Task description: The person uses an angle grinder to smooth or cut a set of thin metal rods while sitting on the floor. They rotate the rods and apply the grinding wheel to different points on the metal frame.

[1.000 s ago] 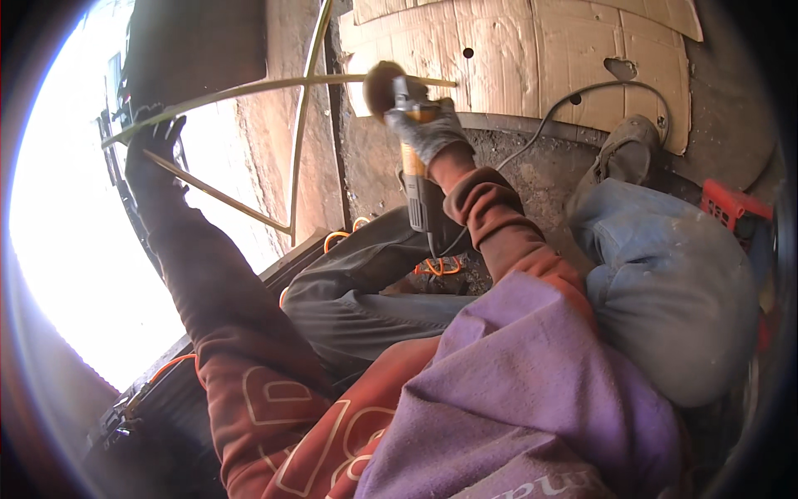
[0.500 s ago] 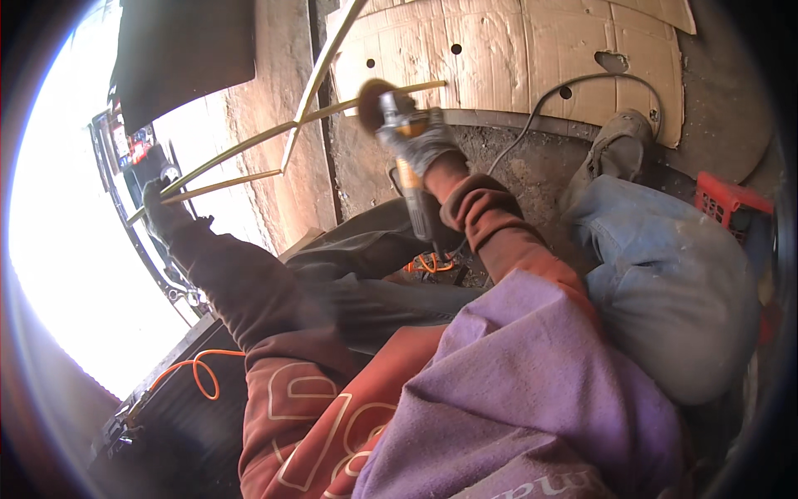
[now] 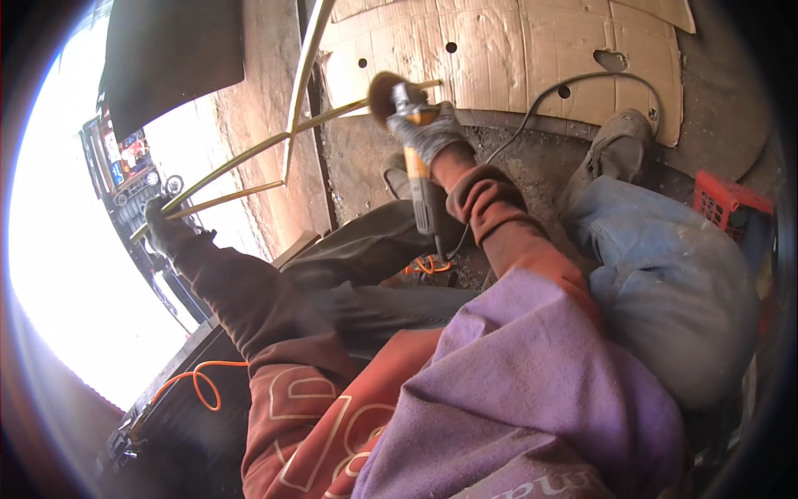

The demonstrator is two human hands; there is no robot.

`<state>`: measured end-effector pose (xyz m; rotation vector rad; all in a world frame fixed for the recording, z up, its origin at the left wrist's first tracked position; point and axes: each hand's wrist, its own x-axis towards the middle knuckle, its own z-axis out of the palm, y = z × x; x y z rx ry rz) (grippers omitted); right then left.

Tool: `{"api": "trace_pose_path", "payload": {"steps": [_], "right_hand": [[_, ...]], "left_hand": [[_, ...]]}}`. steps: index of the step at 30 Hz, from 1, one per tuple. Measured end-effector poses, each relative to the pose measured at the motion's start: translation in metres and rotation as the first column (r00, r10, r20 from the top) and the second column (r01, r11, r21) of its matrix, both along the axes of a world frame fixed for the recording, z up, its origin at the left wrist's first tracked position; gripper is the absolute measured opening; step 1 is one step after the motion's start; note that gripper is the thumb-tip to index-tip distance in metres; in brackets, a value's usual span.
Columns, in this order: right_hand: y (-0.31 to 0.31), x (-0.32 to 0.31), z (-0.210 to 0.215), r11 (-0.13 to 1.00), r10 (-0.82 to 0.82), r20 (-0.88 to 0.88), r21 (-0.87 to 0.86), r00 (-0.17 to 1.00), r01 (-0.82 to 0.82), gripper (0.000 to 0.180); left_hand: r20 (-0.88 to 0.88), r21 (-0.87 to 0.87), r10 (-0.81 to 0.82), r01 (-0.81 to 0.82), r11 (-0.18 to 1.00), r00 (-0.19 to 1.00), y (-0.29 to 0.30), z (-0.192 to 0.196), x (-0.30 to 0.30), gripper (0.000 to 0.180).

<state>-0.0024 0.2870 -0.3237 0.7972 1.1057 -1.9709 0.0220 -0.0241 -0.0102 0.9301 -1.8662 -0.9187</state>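
Observation:
My right hand (image 3: 434,135), in a grey work glove, is wrapped round a yellow and grey angle grinder (image 3: 424,195). Its brown disc (image 3: 385,98) overlaps the far end of a thin metal bar frame (image 3: 249,155); whether they touch I cannot tell. Bent at an angle, the frame slants from the far middle down to the left. There my left hand (image 3: 166,229), gloved in dark grey, is closed round the bars' near ends. Bright light blurs its fingers a little.
Flattened cardboard (image 3: 499,50) lies on the floor ahead. A black cable (image 3: 540,104) curves from the grinder across it. A dark sheet (image 3: 174,62) stands at far left, an orange cord (image 3: 199,387) nearer. At right are a red crate (image 3: 727,200) and my jeans-clad leg (image 3: 665,274).
The grinder and my right hand have shifted slightly right and away from me. The bar frame has moved a little left. A shoe has come into view behind the grinder.

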Motion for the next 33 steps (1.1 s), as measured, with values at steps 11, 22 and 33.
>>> {"api": "trace_pose_path", "payload": {"steps": [11, 22, 33], "right_hand": [[0.024, -0.007, -0.037, 0.958, 0.023, 0.034, 0.286, 0.999, -0.032, 0.091], [0.018, 0.0, -0.053, 0.965, -0.017, 0.073, 0.263, 0.997, -0.003, 0.073], [-0.002, 0.009, -0.069, 0.993, 0.076, -0.009, 0.087, 0.997, -0.075, 0.072]], "left_hand": [[0.021, 0.012, -0.14, 0.14, 0.99, 0.99, -0.02, -0.009, 0.0, 0.018], [0.058, 0.052, 0.081, -0.084, 0.995, 0.995, -0.022, -0.011, -0.001, 0.018], [0.166, 0.031, 0.238, -0.246, 0.969, 0.957, -0.006, -0.015, -0.002, 0.029]]}}
